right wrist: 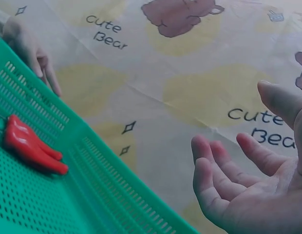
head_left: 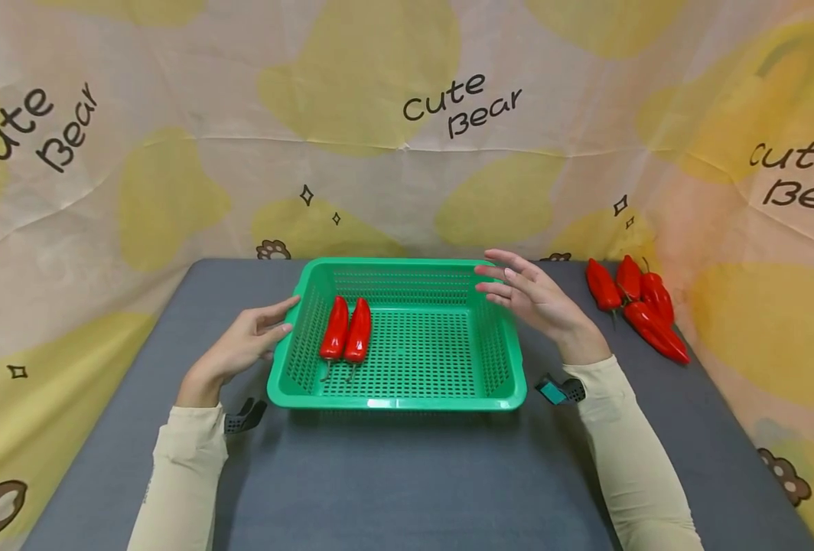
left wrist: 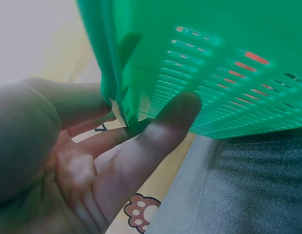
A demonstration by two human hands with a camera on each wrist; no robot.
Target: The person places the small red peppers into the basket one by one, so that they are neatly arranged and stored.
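A green plastic basket [head_left: 396, 403] with slotted walls stands on the grey table. Two red peppers [head_left: 358, 330] lie side by side in its left part, stems toward the front. At the basket's left side is my left hand [head_left: 250, 337], its fairly straight fingertips right at the rim. In the left wrist view, a digit [left wrist: 156, 136] of that hand extends in front of the slotted outer side. My right hand [head_left: 541, 302] is raised by the back right corner, fingers spread and slightly bent, with nothing held. The right wrist view shows that hand apart from the basket.
Several more red peppers [head_left: 655, 329] lie in a group on the table's right side. A patterned cloth [head_left: 379, 99] with printed words hangs behind and beside the grey table [head_left: 407, 482]. Dark straps [head_left: 245, 417] are worn at both wrists.
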